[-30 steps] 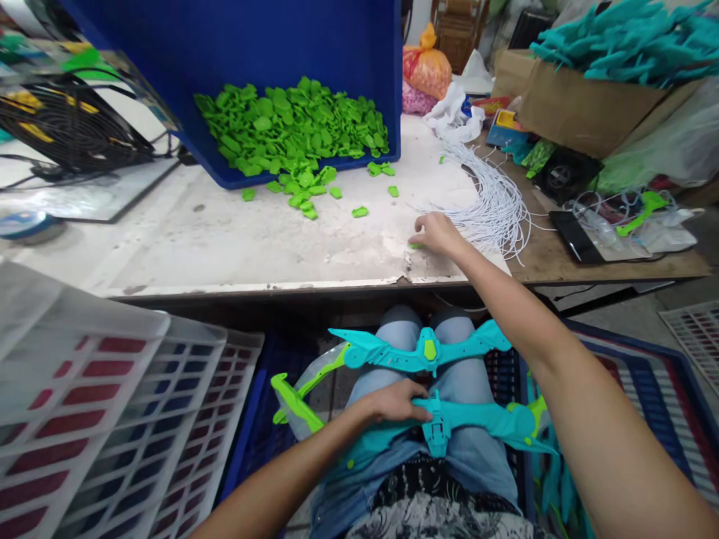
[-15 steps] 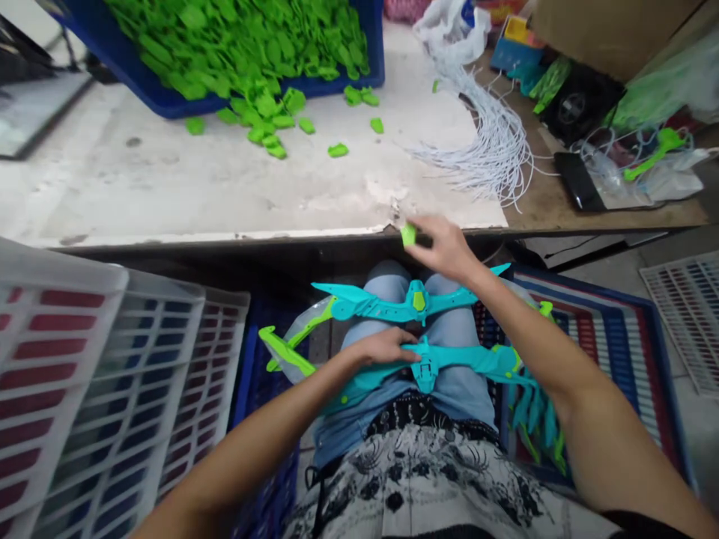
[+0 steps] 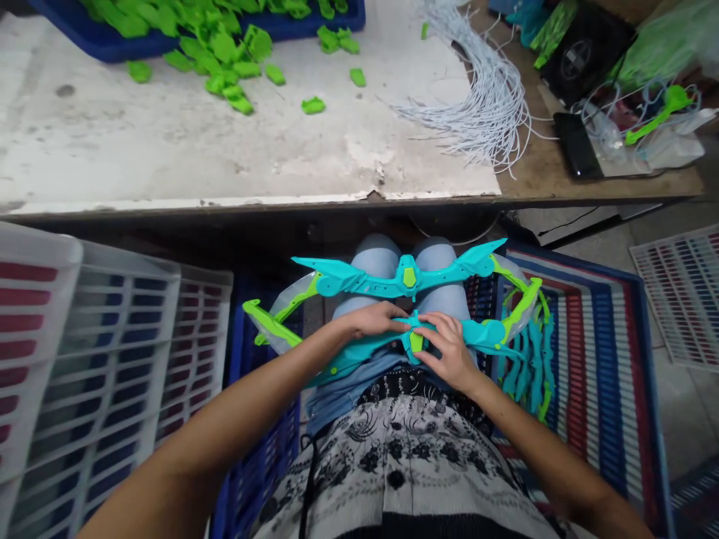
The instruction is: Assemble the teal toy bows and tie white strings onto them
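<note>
Two turquoise plastic toy bows with lime-green ends lie across my lap. On the nearer bow point(image 3: 481, 335), my left hand point(image 3: 375, 320) grips the body just left of the centre, fingers closed. My right hand point(image 3: 451, 356) has its fingers round the centre block, with a small green plastic cover point(image 3: 416, 342) between them, set against the block. The cover is partly hidden by the fingers, so I cannot tell whether it is fully seated. Beyond lies the farther bow point(image 3: 365, 282), untouched, with a like green cover in its centre.
A blue bin point(image 3: 106, 49) of green pieces stands on the white worktable point(image 3: 185, 161), loose pieces before it. White cords point(image 3: 494, 112) and a black phone point(image 3: 577, 146) lie right. White crates point(image 3: 112, 329) flank my left; a striped basket point(image 3: 604, 359) with more turquoise bows stands right.
My right hand has come down from the table edge with the green cover to the nearer bow's centre, whose block was uncovered before. My left hand stays on that bow. The view has tilted downward.
</note>
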Available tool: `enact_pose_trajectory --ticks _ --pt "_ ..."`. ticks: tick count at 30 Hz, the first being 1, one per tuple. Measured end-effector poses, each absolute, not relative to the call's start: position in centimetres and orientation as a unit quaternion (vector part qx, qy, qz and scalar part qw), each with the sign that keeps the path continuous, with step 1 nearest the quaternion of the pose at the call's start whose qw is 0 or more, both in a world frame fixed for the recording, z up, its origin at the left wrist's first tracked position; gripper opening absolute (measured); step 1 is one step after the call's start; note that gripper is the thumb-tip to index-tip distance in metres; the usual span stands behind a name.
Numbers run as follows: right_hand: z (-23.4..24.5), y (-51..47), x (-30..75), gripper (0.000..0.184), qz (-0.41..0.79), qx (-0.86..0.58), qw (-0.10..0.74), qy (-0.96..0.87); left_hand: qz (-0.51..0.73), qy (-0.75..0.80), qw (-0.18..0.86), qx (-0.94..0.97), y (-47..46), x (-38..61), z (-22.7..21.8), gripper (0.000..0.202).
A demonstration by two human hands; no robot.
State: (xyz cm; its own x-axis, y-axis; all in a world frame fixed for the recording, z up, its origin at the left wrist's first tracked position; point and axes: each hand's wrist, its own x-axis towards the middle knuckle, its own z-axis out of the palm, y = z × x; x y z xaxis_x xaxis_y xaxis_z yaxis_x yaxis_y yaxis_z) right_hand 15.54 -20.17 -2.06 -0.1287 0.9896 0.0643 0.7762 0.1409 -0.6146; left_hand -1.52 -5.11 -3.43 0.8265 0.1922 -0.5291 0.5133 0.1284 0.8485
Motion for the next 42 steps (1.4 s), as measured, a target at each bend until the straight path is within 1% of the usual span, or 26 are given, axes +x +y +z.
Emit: enact_pose_trajectory --ticks 3,5,10,16,20,22,25,27,30,33,42 --pt "-2.3 -19.8 15.5 0.030 0.237 -0.623 0.239 -0.706 -0.112 0.261 0.686 0.670 -5.2 -1.6 -3.3 0.050" --pt "-2.3 -19.6 15.5 0.029 0.249 -0.633 0.233 -0.695 -0.112 0.274 0.662 0.689 -5.3 -1.4 -3.1 0.054" --pt "-1.8 -18.7 15.3 0.030 0.288 -0.652 0.193 -0.674 -0.109 0.312 0.602 0.727 -6.1 -0.9 -3.0 0.060" --pt "-1.3 -18.0 15.5 0.032 0.298 -0.637 0.159 -0.693 -0.117 0.306 0.590 0.738 -6.4 -0.8 -2.7 0.063" --pt "-1.4 -17.7 15.8 0.030 0.312 -0.619 0.140 -0.707 -0.123 0.328 0.574 0.740 -6.8 -0.7 -2.6 0.062" --pt "-1.3 -17.8 15.8 0.038 0.316 -0.615 0.144 -0.708 -0.127 0.341 0.566 0.740 -7.0 -0.6 -2.6 0.062" --pt "-1.3 -18.1 15.8 0.068 0.321 -0.620 0.153 -0.699 -0.113 0.338 0.585 0.728 -7.1 -0.5 -2.8 0.065" --pt "-1.4 -18.3 15.7 0.079 0.316 -0.628 0.141 -0.697 -0.098 0.327 0.608 0.717 -7.2 -0.5 -2.8 0.067" --pt "-1.6 -18.2 15.7 0.083 0.292 -0.629 0.103 -0.713 -0.084 0.325 0.622 0.707 -7.3 -0.4 -2.7 0.066" --pt "-1.8 -18.1 15.5 0.086 0.268 -0.622 0.072 -0.732 -0.083 0.329 0.615 0.712 -7.5 -0.5 -2.5 0.063" --pt "-2.6 -18.1 15.4 0.088 0.231 -0.599 0.051 -0.765 -0.140 0.336 0.489 0.793 -8.0 -0.6 -2.8 0.059"
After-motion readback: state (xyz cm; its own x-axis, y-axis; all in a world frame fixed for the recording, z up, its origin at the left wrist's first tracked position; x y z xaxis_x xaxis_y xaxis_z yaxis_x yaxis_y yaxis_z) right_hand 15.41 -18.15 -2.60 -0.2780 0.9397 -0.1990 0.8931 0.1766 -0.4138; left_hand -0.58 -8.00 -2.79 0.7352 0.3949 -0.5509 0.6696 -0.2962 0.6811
